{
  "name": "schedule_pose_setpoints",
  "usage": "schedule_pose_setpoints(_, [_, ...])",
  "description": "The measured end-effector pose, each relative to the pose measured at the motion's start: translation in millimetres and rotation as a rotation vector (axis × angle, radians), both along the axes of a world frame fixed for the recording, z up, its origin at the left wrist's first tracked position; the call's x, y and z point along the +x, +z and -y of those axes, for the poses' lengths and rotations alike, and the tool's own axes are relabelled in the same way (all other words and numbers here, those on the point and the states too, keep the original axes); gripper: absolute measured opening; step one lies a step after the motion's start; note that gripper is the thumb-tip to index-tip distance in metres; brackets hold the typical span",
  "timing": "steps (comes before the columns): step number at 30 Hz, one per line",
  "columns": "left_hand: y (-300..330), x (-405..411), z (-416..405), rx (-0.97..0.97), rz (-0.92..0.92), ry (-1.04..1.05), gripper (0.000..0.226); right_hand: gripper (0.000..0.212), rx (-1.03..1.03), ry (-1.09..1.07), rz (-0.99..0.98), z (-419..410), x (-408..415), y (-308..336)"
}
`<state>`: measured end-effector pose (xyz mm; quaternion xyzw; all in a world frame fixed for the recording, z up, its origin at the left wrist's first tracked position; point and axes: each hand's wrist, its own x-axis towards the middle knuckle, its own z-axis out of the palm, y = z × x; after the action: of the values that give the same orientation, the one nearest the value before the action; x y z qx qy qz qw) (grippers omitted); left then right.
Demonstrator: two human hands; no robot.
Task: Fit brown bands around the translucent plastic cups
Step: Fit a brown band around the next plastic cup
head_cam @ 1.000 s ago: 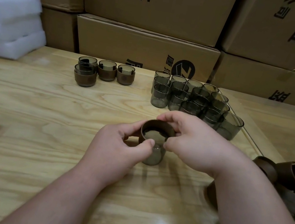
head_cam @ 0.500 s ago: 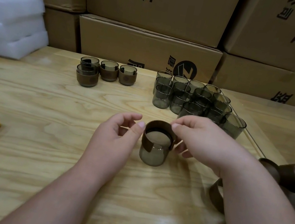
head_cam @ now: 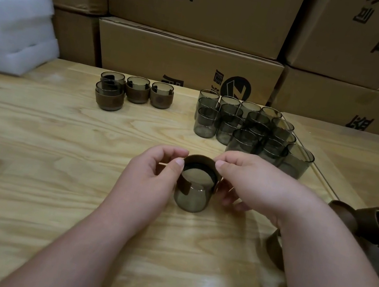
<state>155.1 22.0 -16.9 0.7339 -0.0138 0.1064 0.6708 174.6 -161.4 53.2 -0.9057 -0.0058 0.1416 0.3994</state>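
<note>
On table | left hand, right hand pinch brown band on cup | cartons' print unreadable

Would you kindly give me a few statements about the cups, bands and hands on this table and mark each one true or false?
1. The brown band sits around the upper part of the cup between the hands. True.
2. The finished banded cups stand at the far left of the plain cups. True.
3. The left hand lies flat on the table. False: its thumb and forefinger touch the band at the cup's rim.
4. The spare bands are piled on the white foam. False: they lie on the table at the right.
5. The right hand holds a yellow device. False: it touches the band.
</note>
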Motion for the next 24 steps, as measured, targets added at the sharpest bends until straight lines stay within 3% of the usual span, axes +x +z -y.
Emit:
schedule_pose_setpoints(12, [-2,2,2,0.016,-0.052,0.082,0.019,0.028,0.029,-0.007,-0.102,-7,1,-12])
schedule_pose_setpoints(17, [1,2,-2,-0.087,-0.133,0.126,0.017,0.027,0.072,-0.067,-0.169,-5,3,-8])
schedule_pose_setpoints(24, [12,2,-10,0.045,-0.333,-0.072,0.021,0.031,0.154,-0.09,-0.255,-8,4,-9])
